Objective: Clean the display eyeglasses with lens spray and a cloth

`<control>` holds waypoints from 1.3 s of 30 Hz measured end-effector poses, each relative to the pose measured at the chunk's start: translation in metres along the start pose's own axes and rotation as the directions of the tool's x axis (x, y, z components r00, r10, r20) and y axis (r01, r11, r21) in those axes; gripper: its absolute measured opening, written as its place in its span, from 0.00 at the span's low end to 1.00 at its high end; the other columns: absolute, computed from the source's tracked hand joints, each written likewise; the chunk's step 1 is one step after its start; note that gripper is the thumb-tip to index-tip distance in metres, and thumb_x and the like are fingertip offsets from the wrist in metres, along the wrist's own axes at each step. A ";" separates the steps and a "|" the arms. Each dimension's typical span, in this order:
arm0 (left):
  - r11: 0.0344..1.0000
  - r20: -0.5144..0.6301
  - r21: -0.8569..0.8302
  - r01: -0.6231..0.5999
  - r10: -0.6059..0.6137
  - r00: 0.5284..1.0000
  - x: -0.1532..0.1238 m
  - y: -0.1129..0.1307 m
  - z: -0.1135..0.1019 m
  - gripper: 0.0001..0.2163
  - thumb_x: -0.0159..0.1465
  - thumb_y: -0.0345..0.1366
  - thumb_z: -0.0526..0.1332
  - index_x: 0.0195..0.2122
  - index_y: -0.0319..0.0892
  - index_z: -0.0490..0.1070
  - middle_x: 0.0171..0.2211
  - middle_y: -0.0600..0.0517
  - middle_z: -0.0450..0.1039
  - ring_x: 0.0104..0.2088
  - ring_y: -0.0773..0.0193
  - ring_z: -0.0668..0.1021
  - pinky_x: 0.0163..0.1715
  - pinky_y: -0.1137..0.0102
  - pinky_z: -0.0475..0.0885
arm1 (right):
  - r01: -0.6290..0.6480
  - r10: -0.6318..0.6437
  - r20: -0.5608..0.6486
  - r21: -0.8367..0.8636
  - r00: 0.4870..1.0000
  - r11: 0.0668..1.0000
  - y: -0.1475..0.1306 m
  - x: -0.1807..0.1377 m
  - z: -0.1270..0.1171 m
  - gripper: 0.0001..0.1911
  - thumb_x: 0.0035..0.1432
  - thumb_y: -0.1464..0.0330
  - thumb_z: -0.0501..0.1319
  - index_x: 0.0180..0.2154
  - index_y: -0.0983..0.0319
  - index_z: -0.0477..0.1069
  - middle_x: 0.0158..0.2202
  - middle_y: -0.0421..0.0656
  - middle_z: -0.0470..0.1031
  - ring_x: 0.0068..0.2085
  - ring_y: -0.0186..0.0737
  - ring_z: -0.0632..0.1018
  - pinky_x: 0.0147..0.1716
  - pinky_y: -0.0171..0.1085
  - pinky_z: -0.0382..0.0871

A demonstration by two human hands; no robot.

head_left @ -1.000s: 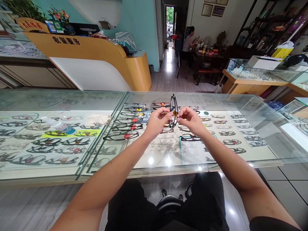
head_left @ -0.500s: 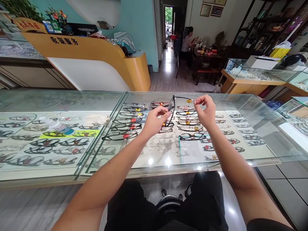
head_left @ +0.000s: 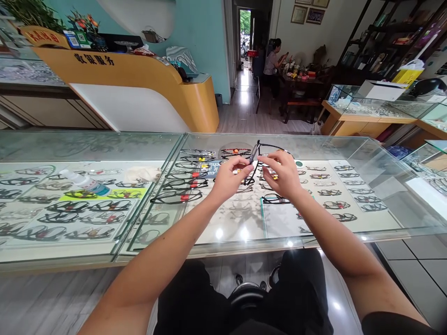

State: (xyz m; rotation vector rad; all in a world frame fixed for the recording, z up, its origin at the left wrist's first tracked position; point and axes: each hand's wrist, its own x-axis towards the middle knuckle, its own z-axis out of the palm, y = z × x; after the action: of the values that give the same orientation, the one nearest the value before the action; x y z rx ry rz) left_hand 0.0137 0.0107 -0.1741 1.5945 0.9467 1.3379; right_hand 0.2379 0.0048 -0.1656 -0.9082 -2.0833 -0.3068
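Observation:
A pair of black-framed glasses (head_left: 256,153) is held up over the glass display counter (head_left: 226,223), one temple arm swung out to the right. My left hand (head_left: 228,179) pinches the front of the frame from the left. From the right, my right hand (head_left: 281,174) closes its fingers on the frame near the hinge and a small yellow tag. Both hands hover just above the glass, over rows of glasses laid out inside the case.
A small white spray bottle (head_left: 84,181) and a folded cloth (head_left: 141,173) lie on the counter's left section. An orange service desk (head_left: 139,79) stands behind. A person sits at a table (head_left: 275,58) far back by the doorway. More glass cases (head_left: 384,109) line the right.
My right hand had drawn the temple arm out up and to the right; it has now come back down to the frame beside my left hand.

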 end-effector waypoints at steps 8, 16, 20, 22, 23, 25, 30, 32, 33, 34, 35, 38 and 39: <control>1.000 -0.004 0.008 -0.008 0.008 1.000 -0.001 -0.002 0.002 0.13 0.65 0.47 0.74 0.39 0.43 0.78 0.42 0.47 0.80 0.43 0.56 0.81 0.44 0.63 0.80 | 0.023 -0.021 0.044 -0.047 0.999 0.999 0.005 0.000 -0.002 0.25 0.69 0.67 0.65 0.65 0.49 0.73 0.55 0.50 0.77 0.48 0.53 0.78 0.52 0.54 0.70; 0.998 -0.129 -0.057 0.038 -0.045 0.991 0.002 0.001 0.001 0.16 0.63 0.50 0.75 0.38 0.42 0.77 0.39 0.49 0.78 0.37 0.60 0.81 0.38 0.65 0.81 | -0.054 0.054 0.015 -0.020 0.998 0.998 0.009 0.000 0.001 0.18 0.70 0.67 0.64 0.60 0.56 0.74 0.57 0.53 0.74 0.52 0.55 0.77 0.54 0.53 0.73; 0.987 -0.238 -0.153 0.041 -0.077 0.968 0.007 0.007 -0.005 0.21 0.60 0.54 0.77 0.39 0.42 0.76 0.38 0.48 0.79 0.40 0.58 0.83 0.37 0.65 0.84 | -0.116 0.118 0.015 -0.092 0.993 0.989 0.014 -0.001 0.000 0.10 0.72 0.63 0.64 0.52 0.58 0.77 0.58 0.54 0.74 0.51 0.54 0.76 0.52 0.53 0.70; 0.978 -0.281 -0.207 0.033 -0.092 0.955 0.009 0.008 -0.007 0.23 0.58 0.55 0.78 0.39 0.43 0.76 0.38 0.48 0.79 0.42 0.57 0.84 0.38 0.65 0.85 | -0.141 0.146 0.035 -0.124 0.989 0.982 0.015 -0.001 0.000 0.09 0.72 0.62 0.64 0.49 0.59 0.77 0.57 0.54 0.76 0.51 0.54 0.76 0.52 0.52 0.68; 0.972 -0.299 -0.232 0.030 -0.100 0.949 0.010 0.009 -0.009 0.23 0.58 0.55 0.79 0.38 0.43 0.75 0.38 0.48 0.80 0.44 0.57 0.85 0.39 0.65 0.86 | -0.147 0.156 0.053 -0.135 0.986 0.980 0.015 -0.001 -0.001 0.09 0.72 0.61 0.64 0.48 0.58 0.77 0.56 0.53 0.77 0.51 0.54 0.75 0.52 0.52 0.66; 0.966 -0.322 -0.258 0.023 -0.108 0.941 0.012 0.008 -0.011 0.23 0.57 0.55 0.79 0.38 0.43 0.75 0.39 0.48 0.81 0.45 0.57 0.85 0.40 0.64 0.86 | -0.144 0.159 0.098 -0.147 0.982 0.979 0.013 0.000 -0.002 0.09 0.71 0.60 0.65 0.45 0.58 0.77 0.51 0.50 0.80 0.51 0.55 0.75 0.52 0.52 0.64; 0.981 -0.314 -0.194 -0.032 -0.031 0.949 0.012 0.003 -0.011 0.20 0.61 0.53 0.77 0.39 0.43 0.76 0.39 0.48 0.79 0.43 0.58 0.85 0.41 0.63 0.86 | -0.101 0.117 0.150 -0.112 0.982 0.989 0.000 0.003 -0.006 0.14 0.70 0.53 0.66 0.45 0.56 0.77 0.44 0.46 0.83 0.49 0.54 0.76 0.57 0.56 0.63; 0.989 -0.277 -0.131 -0.072 0.033 0.960 0.010 0.001 -0.008 0.17 0.64 0.50 0.76 0.39 0.43 0.76 0.42 0.48 0.78 0.40 0.59 0.84 0.42 0.63 0.84 | -0.083 0.092 0.136 -0.073 0.986 0.994 -0.008 0.003 -0.006 0.18 0.71 0.52 0.65 0.53 0.56 0.77 0.50 0.48 0.84 0.52 0.56 0.77 0.58 0.57 0.64; 0.990 -0.255 -0.102 -0.099 0.071 0.964 0.009 0.000 -0.006 0.16 0.64 0.49 0.75 0.39 0.42 0.77 0.44 0.47 0.78 0.41 0.59 0.84 0.43 0.62 0.83 | -0.074 0.080 0.134 -0.052 0.988 0.996 -0.012 0.003 -0.004 0.21 0.71 0.52 0.65 0.57 0.57 0.75 0.53 0.49 0.84 0.54 0.58 0.78 0.58 0.57 0.65; 0.989 -0.229 -0.077 -0.127 0.107 0.968 0.007 0.000 -0.003 0.15 0.64 0.47 0.75 0.38 0.42 0.77 0.46 0.46 0.77 0.44 0.58 0.83 0.45 0.62 0.83 | -0.068 0.071 0.133 -0.027 0.989 0.997 -0.016 0.002 -0.002 0.24 0.71 0.52 0.65 0.61 0.57 0.73 0.56 0.51 0.83 0.55 0.59 0.78 0.59 0.58 0.66; 0.987 -0.198 -0.060 -0.148 0.134 0.971 0.005 -0.001 0.000 0.14 0.63 0.46 0.76 0.37 0.42 0.77 0.48 0.45 0.77 0.48 0.56 0.83 0.48 0.62 0.82 | -0.065 0.063 0.130 0.006 0.989 0.998 -0.019 0.001 0.000 0.25 0.71 0.53 0.66 0.62 0.58 0.72 0.58 0.53 0.82 0.57 0.61 0.78 0.60 0.59 0.67; 0.989 -0.076 -0.060 -0.134 0.129 0.989 -0.002 -0.001 0.009 0.12 0.63 0.44 0.75 0.36 0.43 0.78 0.52 0.42 0.77 0.58 0.51 0.80 0.52 0.61 0.80 | -0.079 0.061 0.113 0.159 0.992 0.984 -0.023 -0.005 0.011 0.20 0.71 0.58 0.66 0.59 0.59 0.72 0.58 0.55 0.82 0.60 0.61 0.79 0.61 0.59 0.72; 0.992 -0.039 -0.067 -0.111 0.108 0.993 -0.004 0.000 0.011 0.12 0.64 0.44 0.75 0.36 0.43 0.77 0.54 0.42 0.76 0.58 0.51 0.80 0.52 0.61 0.79 | -0.091 0.069 0.108 0.208 0.992 0.974 -0.024 -0.007 0.015 0.17 0.71 0.60 0.65 0.57 0.58 0.73 0.56 0.54 0.83 0.60 0.60 0.80 0.61 0.59 0.74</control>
State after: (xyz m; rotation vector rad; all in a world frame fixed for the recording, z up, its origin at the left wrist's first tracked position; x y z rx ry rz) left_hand 0.0238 0.0054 -0.1768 1.5943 0.8348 1.4624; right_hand 0.2150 -0.0076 -0.1781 -0.8906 -2.1166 0.0055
